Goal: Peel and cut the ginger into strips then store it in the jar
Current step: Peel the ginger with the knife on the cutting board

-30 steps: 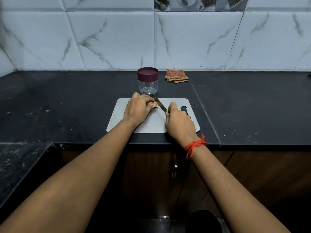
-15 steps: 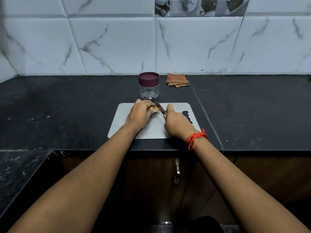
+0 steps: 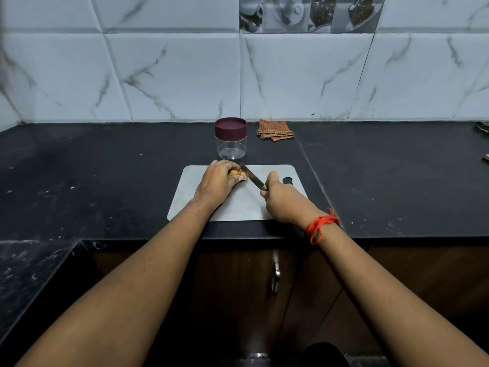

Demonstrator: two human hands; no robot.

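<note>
The ginger [image 3: 237, 174] is gripped in the curled fingers of the left hand [image 3: 218, 181] over the far left part of the grey cutting board [image 3: 238, 207], and only its right end is shown, so its long axis cannot be told. Against this end the blade of the knife [image 3: 252, 176] is laid slantwise, its handle clasped by the right hand [image 3: 281, 201], nearer and to the right. A lidded clear jar [image 3: 231, 139] is placed just behind the board and a folded cloth [image 3: 275, 130] further right; nothing is seen in the way.

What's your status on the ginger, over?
Left hand grips ginger on cutting board. Right hand holds knife, blade at the ginger. Jar behind board, lid on. No strips cut yet.
</note>
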